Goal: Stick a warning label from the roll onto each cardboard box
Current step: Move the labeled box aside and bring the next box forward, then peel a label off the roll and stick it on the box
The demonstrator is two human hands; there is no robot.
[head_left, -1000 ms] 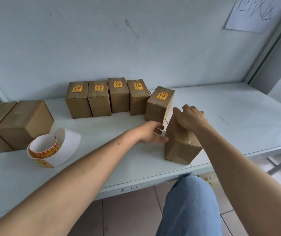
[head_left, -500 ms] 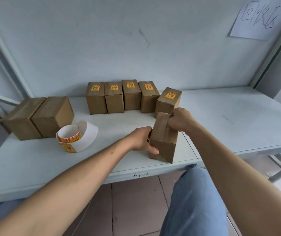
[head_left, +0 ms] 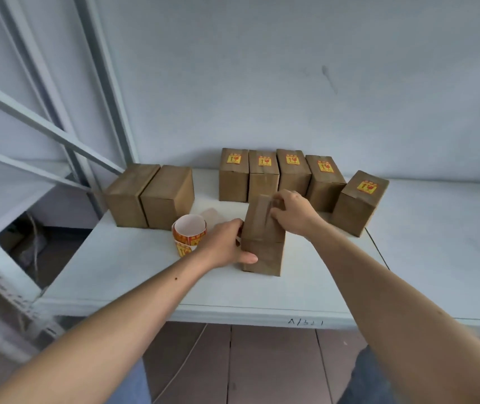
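Note:
An unlabelled cardboard box (head_left: 262, 243) stands in the middle of the white table (head_left: 134, 266). My left hand (head_left: 224, 243) grips its left side low down, thumb across the front. My right hand (head_left: 294, 211) holds its top right edge. The label roll (head_left: 189, 230), red and yellow with a white inside, sits just left of my left hand. Several boxes with yellow warning labels form a row at the back (head_left: 263, 177), and one more labelled box (head_left: 358, 201) stands at the right. Two unlabelled boxes (head_left: 151, 196) sit at the back left.
A grey metal shelf frame (head_left: 58, 135) with slanted braces rises at the left. The table's left edge drops off there. A pale wall closes the back. Tiled floor and my blue-trousered legs show below the front edge.
Both hands have slid the unlabelled box leftward along the table, close to the label roll. The camera view has swung left, bringing the shelf frame into sight.

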